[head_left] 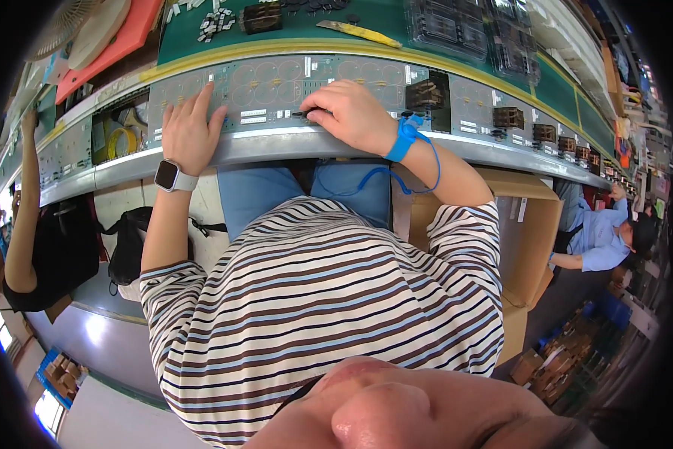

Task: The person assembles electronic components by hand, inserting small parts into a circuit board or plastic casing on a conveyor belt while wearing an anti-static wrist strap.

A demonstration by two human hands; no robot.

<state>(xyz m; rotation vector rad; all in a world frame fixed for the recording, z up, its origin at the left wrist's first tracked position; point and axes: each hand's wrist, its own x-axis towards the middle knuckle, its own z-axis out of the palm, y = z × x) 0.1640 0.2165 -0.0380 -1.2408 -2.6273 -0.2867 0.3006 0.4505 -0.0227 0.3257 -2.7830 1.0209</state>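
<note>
A long grey circuit board [265,84] with rows of printed circles lies along the metal rail of the bench. My left hand [189,133] rests on its left part, palm down, fingers stretched and apart, holding nothing. On the middle of the board my right hand [351,114] has its thumb and fingers pinched around a small black component [311,114], mostly covered by the fingertips. Whether the component's legs sit in the board cannot be seen. Around my right wrist is a blue anti-static strap [404,138] with a coiled cord.
Behind the rail, a green mat [291,34] bears a yellow cutter knife [359,33], white connectors [216,24] and clear plastic trays [448,30]. A brown block-shaped part [424,95] stands right of my hand. A cardboard box [534,247] is below the bench; people work on both sides.
</note>
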